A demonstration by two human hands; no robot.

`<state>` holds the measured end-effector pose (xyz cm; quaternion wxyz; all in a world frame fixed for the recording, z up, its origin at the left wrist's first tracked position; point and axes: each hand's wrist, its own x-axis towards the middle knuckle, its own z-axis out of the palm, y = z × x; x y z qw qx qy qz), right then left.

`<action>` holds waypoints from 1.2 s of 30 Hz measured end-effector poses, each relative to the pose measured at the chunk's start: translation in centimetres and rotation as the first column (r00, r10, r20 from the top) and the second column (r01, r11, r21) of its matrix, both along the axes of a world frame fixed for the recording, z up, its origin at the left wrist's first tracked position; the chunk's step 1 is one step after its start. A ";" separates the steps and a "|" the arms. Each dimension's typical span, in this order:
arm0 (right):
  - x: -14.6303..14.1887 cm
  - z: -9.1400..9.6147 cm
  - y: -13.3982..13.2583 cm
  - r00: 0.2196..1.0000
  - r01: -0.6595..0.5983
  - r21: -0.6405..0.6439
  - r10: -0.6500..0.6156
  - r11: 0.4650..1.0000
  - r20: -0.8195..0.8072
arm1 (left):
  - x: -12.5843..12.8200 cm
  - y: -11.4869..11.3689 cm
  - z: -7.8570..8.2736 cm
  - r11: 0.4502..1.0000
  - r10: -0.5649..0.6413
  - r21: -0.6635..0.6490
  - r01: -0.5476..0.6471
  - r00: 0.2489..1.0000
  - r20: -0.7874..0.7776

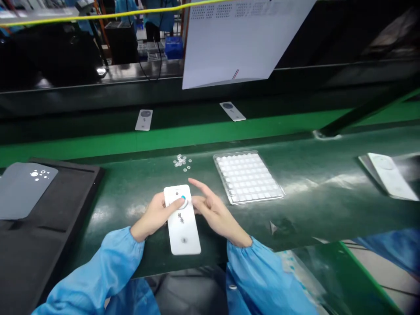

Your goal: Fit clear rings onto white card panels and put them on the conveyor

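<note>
A white phone back cover [190, 229], with dark printed characters and a round camera area, lies tilted slightly in front of me. My left hand [157, 213] grips its left side, thumb pressed on the round area beside a small bright blue spot [183, 198]. At the right edge, my right hand [215, 212] has its thumb and curled fingers against the cover, while its index finger points out beyond it. The fingers beneath the cover are hidden. Several small clear round pieces [180, 162] lie scattered just beyond the cover.
A clear tray [280, 197] of white pieces in rows sits right of centre. On the left, a black tray [65, 210] carries a grey sheet [22, 192] with holes. More white covers [390, 175] lie far right; two others [143, 120] stand at the back. A paper sheet [236, 43] hangs above.
</note>
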<state>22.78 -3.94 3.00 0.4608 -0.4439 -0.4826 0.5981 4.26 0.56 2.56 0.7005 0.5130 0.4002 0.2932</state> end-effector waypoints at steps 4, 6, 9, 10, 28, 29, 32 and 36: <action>-1.2 -2.0 -0.9 0.971 0.197 0.102 -0.208 0.975 0.116 | 0.7 -0.4 -1.8 0.990 0.132 -0.051 -0.130 0.990 0.039; -1.4 -2.3 -1.1 0.886 0.265 0.308 -0.357 0.914 0.296 | 0.9 -0.5 -1.9 0.976 0.215 -0.045 -0.213 0.976 0.027; -1.4 -1.7 -1.1 0.708 0.152 0.596 -0.508 0.789 0.491 | 1.2 -0.7 -1.4 0.951 0.307 -0.041 -0.308 0.952 -0.019; -1.4 -1.4 -1.0 0.673 0.093 0.640 -0.522 0.762 0.524 | 1.2 -0.8 -1.2 0.948 0.315 -0.038 -0.316 0.949 -0.028; -1.4 -0.1 -1.5 0.347 -0.219 0.687 -0.602 0.693 0.719 | 0.5 -1.3 -1.5 0.961 0.171 0.243 -0.135 0.976 -0.134; -1.4 -0.1 -1.4 0.348 -0.218 0.689 -0.604 0.691 0.717 | 0.5 -1.3 -1.4 0.958 0.169 0.258 -0.129 0.975 -0.143; -1.6 -0.1 -1.4 0.349 -0.210 0.687 -0.603 0.696 0.717 | 0.6 -1.4 -1.3 0.950 0.155 0.293 -0.105 0.976 -0.153; -1.8 -0.3 -1.3 0.366 -0.182 0.683 -0.596 0.707 0.715 | 0.6 -1.5 -1.4 0.946 0.150 0.307 -0.100 0.978 -0.143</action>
